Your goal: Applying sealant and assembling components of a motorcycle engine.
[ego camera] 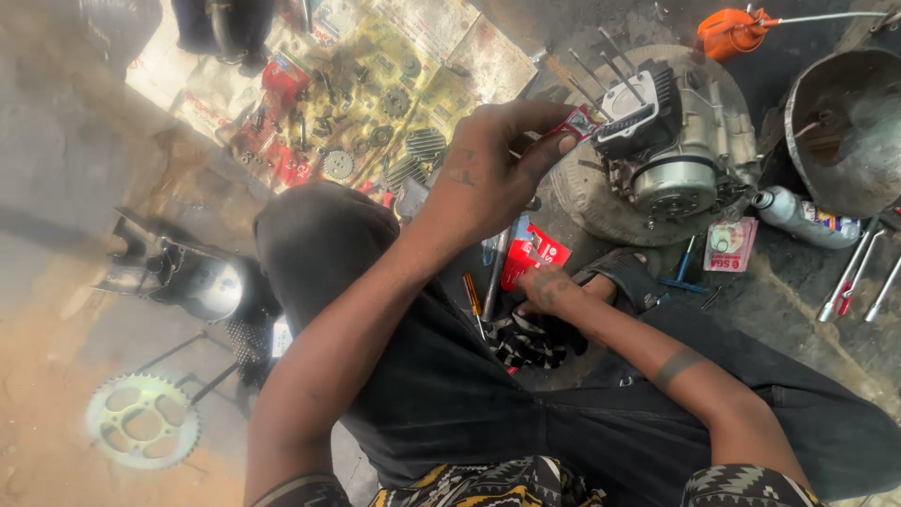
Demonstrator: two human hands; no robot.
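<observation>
Oily workshop floor (75, 141), parts scattered.
Our left hand (488, 174) pinches a small red packet (580, 122) beside the engine (666, 141); our right hand (544, 286) grips a red pack (535, 253).

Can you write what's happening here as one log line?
left hand: holds small red packet | right hand: on red package, floor | engine: ahead | sprocket: left

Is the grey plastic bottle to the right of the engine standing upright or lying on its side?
Lying on its side. The grey plastic bottle rests lengthwise on the ground, its capped neck pointing left toward the engine.
</observation>
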